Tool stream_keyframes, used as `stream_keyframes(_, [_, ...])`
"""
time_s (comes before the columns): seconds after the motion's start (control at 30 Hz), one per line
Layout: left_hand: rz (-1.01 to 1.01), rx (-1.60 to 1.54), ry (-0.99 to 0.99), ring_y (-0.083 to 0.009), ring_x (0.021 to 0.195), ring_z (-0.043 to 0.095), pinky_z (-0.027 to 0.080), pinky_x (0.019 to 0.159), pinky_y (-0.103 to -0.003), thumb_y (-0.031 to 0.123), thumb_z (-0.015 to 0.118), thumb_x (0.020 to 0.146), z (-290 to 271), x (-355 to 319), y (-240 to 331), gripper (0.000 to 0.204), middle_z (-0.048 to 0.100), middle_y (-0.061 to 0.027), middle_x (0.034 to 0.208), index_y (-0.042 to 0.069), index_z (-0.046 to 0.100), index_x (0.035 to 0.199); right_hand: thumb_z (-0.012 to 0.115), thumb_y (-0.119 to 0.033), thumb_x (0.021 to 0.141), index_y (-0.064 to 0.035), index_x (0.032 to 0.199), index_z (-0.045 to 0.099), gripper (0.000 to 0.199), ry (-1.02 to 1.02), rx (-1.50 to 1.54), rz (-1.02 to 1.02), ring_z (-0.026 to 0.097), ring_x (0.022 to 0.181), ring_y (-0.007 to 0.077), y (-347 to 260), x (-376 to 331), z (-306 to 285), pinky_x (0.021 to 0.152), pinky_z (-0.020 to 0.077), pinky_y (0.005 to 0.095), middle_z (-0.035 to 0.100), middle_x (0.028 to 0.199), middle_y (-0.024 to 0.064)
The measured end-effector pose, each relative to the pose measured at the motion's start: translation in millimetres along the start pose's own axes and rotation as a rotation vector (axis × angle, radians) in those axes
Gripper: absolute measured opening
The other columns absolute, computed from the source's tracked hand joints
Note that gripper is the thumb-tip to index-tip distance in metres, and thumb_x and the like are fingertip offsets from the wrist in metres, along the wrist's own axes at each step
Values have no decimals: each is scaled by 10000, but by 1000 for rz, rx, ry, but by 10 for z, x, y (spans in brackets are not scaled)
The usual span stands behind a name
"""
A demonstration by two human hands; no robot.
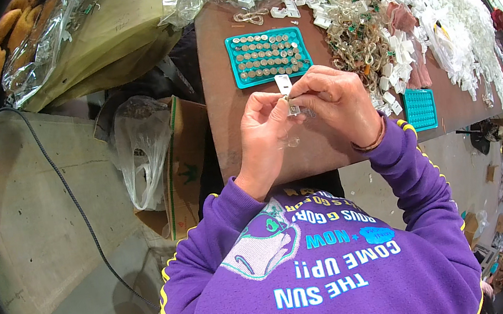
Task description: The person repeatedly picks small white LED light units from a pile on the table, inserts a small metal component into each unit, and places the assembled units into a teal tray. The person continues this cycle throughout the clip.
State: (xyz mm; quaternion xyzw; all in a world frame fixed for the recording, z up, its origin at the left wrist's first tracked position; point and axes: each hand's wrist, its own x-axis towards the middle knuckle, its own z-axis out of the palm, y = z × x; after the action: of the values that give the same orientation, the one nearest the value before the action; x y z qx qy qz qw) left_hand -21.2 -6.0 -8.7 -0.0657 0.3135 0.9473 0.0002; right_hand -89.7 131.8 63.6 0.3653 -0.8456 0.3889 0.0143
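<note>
Near the front of the brown table, both my hands meet at a small white plastic case (283, 84), its flap standing up beyond my fingers. My left hand (260, 139) is closed, pinching the case between thumb and forefinger. From the other side, my right hand (342, 104) has its fingertips closed at the case's inner part; whether a small piece is between them is hidden. A thin pale wire loop (290, 143) hangs under my fingers. Just beyond stands a teal tray (231, 46) with rows of round silver button cells (262, 54).
To the right, a tangled heap of thin wire strings (357, 30) and white plastic cases covers the table (225, 112). A second teal tray (421, 109) lies at the right front edge. Left of the table are a cardboard box (186, 160), a plastic bag (141, 147) and a black cable (63, 178).
</note>
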Motion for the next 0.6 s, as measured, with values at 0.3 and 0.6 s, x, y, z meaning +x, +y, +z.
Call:
stream_keyframes(0.3, [9,-172,35,-147,834,643,548,755,-287,140,622,949,-18,3,-23,148,643,-81,1004,45,537,1026,704,-54,705,-68,1028,699,323,252,-197,-326,682,906,271,77,-161,276,713,532,368,687,942,81])
stream_keyframes(0.6, [-206,-190,-119,-126,911,618,512,787,-270,187,593,971,65,-117,22,254,629,-47,1024,23,540,1157,691,-170,874,20,989,665,224,-127,742,587,541,723,44,-1,-86,-34,632,456,228,620,818,-10])
